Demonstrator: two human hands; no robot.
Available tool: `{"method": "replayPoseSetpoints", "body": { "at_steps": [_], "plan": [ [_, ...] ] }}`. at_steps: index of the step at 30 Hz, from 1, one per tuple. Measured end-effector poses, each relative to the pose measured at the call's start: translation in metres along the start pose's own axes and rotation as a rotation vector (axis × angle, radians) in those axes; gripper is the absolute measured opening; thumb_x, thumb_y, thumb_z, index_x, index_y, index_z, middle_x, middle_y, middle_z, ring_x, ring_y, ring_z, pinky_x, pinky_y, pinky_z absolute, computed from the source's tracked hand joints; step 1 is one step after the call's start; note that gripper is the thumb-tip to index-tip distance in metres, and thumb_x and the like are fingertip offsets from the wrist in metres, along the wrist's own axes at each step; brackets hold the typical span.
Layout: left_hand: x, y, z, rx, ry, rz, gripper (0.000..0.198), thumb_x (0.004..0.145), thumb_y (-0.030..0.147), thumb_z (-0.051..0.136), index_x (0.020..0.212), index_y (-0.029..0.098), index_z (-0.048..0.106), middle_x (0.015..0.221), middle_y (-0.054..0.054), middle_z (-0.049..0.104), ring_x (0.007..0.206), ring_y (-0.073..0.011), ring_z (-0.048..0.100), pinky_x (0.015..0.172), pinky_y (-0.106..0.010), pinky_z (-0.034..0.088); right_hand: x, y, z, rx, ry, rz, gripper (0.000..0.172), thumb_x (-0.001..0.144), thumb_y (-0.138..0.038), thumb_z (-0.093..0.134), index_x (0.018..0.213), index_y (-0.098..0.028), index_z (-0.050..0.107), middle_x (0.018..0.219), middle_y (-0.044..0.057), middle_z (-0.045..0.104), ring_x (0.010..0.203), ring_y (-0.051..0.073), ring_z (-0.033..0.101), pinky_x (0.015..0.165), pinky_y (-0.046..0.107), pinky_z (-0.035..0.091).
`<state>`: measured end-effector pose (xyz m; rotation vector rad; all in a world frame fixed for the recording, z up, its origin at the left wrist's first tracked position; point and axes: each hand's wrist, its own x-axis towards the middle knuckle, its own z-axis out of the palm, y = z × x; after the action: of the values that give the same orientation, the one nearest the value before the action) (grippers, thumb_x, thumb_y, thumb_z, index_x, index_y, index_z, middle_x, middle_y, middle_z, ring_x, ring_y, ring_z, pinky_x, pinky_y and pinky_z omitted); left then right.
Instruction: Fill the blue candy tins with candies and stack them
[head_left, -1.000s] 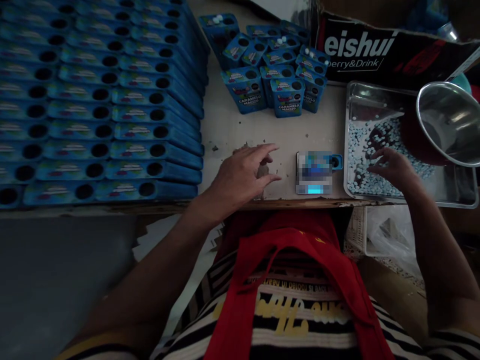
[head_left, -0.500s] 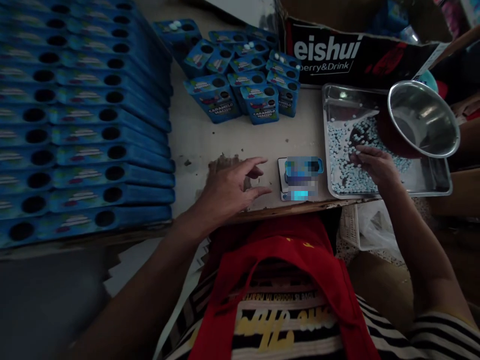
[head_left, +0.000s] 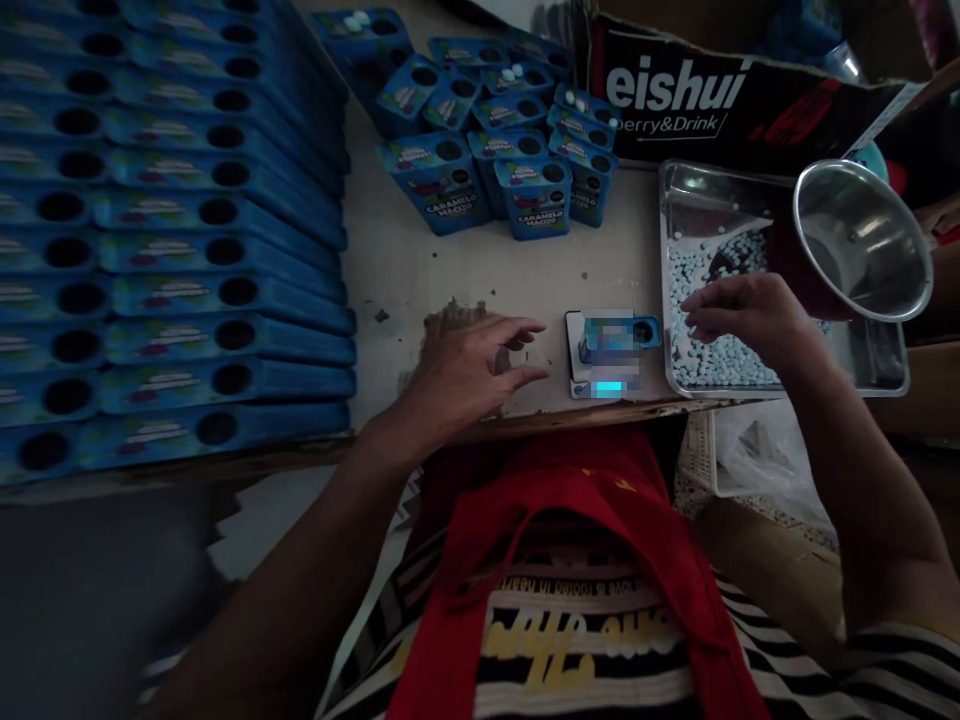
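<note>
Far left: stack of blue boxes in rows, lying flat, a dark round hole in each visible end. Next, cluster of similar boxes standing at the back of the table; a few white bits on some tops. Left hand in front of them, low over a worn patch: thumb and fingers well apart, curved, nothing between them, pointing at the scale. Scale near the table's front edge, display lit cyan, reading blurred out. One box on it, partly blurred, holed end reaching rightward. Black carton behind. Then metal tray, pale blue pellets mostly in its left half. Right hand above these, fingers bunched toward the thumb; cannot tell whether pellets are gripped. Far right, steel bowl, tilted, over the tray's right part.
</note>
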<state>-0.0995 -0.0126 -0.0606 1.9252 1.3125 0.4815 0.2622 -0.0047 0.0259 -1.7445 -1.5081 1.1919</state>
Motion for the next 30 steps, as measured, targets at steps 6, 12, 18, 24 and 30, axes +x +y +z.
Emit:
{"method": "replayPoseSetpoints", "body": {
  "at_steps": [6, 12, 18, 24, 30],
  "plan": [
    [-0.007, -0.013, -0.008, 0.006, 0.051, 0.004, 0.045, 0.098, 0.048, 0.078, 0.137, 0.027, 0.079, 0.134, -0.011, 0.081, 0.121, -0.0337, 0.077, 0.102, -0.044, 0.062, -0.003, -0.04, 0.007, -0.356, -0.084, -0.069, 0.013, 0.088, -0.028, 0.087, 0.095, -0.018, 0.088, 0.063, 0.002, 0.076, 0.055, 0.015, 0.07, 0.058, 0.028, 0.056],
    [-0.01, -0.025, -0.009, 0.03, 0.097, 0.027, 0.045, 0.095, 0.047, 0.079, 0.134, 0.026, 0.081, 0.126, -0.01, 0.081, 0.115, -0.0337, 0.078, 0.102, -0.045, 0.061, -0.009, -0.075, 0.008, -0.671, -0.171, -0.222, 0.008, 0.095, -0.026, 0.08, 0.094, -0.023, 0.087, 0.067, -0.001, 0.075, 0.067, 0.017, 0.074, 0.075, 0.032, 0.057],
    [-0.011, -0.03, -0.01, -0.021, 0.1, 0.029, 0.044, 0.094, 0.048, 0.077, 0.133, 0.027, 0.081, 0.13, -0.01, 0.081, 0.119, -0.0349, 0.077, 0.106, -0.049, 0.06, -0.007, -0.103, 0.025, -0.884, -0.168, -0.279, 0.022, 0.087, -0.007, 0.074, 0.085, -0.023, 0.088, 0.077, 0.001, 0.079, 0.084, 0.021, 0.077, 0.086, 0.034, 0.055],
    [-0.014, -0.04, -0.015, -0.054, 0.109, 0.01, 0.043, 0.092, 0.049, 0.077, 0.131, 0.031, 0.082, 0.131, -0.008, 0.081, 0.119, -0.0351, 0.076, 0.106, -0.047, 0.061, -0.007, -0.105, 0.037, -0.916, -0.229, -0.301, 0.026, 0.088, -0.008, 0.071, 0.094, -0.024, 0.091, 0.079, -0.001, 0.08, 0.08, 0.017, 0.075, 0.082, 0.031, 0.053],
    [-0.016, -0.031, -0.023, -0.057, 0.116, -0.032, 0.049, 0.09, 0.051, 0.075, 0.132, 0.026, 0.084, 0.13, -0.009, 0.081, 0.12, -0.035, 0.076, 0.11, -0.049, 0.061, -0.008, -0.108, 0.042, -0.962, -0.228, -0.313, 0.025, 0.091, -0.011, 0.07, 0.094, -0.025, 0.09, 0.08, -0.001, 0.08, 0.081, 0.016, 0.075, 0.086, 0.03, 0.053]
  ]
}}
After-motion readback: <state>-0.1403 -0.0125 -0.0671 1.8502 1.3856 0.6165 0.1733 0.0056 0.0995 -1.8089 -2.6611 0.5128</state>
